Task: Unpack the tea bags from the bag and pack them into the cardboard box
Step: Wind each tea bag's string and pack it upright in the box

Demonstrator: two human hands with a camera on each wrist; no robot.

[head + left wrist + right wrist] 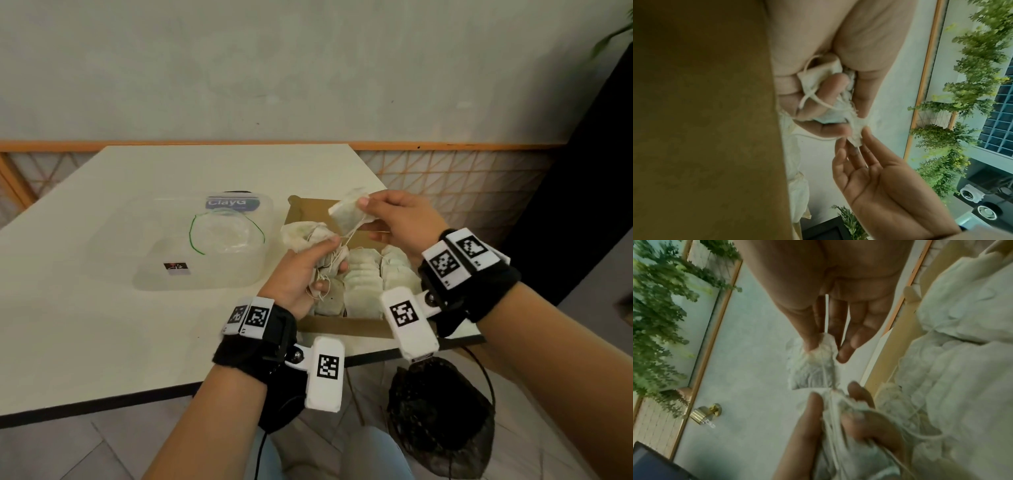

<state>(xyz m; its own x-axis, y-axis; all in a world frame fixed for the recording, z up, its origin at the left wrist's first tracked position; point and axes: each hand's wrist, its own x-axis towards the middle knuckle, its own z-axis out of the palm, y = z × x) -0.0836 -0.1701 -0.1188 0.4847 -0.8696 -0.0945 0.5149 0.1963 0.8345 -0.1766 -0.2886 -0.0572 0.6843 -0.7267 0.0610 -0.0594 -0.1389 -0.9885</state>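
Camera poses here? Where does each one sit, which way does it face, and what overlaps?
Head: worn high, faces forward-down at the cardboard box on the table; both forearms show.
Left wrist: looks along the left hand, which grips a tea bag bunch.
Right wrist: looks along the right hand, which pinches a single tea bag.
Shared: both hands, tea bags.

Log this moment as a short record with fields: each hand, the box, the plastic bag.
left hand: grips a bunch of tea bags above the box
right hand: pinches a single tea bag, its string running to the bunch
cardboard box: open, rows of tea bags inside
plastic bag: on the table, left of the box
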